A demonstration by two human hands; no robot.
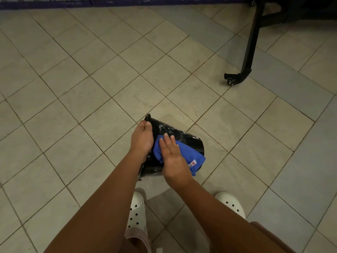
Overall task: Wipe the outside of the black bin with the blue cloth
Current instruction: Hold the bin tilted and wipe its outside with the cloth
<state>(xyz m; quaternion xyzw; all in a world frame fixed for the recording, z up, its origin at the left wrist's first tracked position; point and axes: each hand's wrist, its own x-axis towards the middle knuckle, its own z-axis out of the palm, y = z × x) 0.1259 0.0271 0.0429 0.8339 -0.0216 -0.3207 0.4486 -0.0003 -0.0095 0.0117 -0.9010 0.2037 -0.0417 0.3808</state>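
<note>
Two hands working: you're gripping the black bin [175, 129] by its rim with curled left hand [142, 137], bin lying tipped on the tiled floor [91, 106], axis running left-to-right, while your flat right hand [171, 157] is pressing the blue cloth [189, 154] onto its wall.

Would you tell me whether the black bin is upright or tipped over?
Tipped: the black bin lies sideways, its rim gripped by the left hand, its base pointing right.
</note>
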